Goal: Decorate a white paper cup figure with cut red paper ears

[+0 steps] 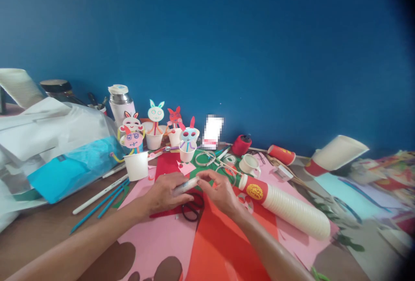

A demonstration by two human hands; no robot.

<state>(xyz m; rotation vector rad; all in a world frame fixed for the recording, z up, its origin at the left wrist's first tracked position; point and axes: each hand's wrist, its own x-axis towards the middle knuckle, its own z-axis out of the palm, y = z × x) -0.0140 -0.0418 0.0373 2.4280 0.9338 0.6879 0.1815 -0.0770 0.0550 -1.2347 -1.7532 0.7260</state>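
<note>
My left hand (164, 193) is closed round a small whitish tube (186, 186) over red paper. At the tube's right end, the fingers of my right hand (218, 189) pinch its tip. Black-handled scissors (191, 217) lie just below the tube, partly under my left hand. Orange paper (223, 246) and pink paper (162, 244) with cut-out holes spread beneath both forearms. Beyond my hands, white cups bear paper animal faces, one blue with pink ears (189, 135), another pink (132, 139).
Stacked paper cups (292, 209) lie on the right, near a white mug (249, 165) and red yarn (241, 145). A thermos (120, 101), plastic-wrapped sheets (78, 164) and blue sticks (100, 205) are at left. A blue wall (227, 47) rises behind.
</note>
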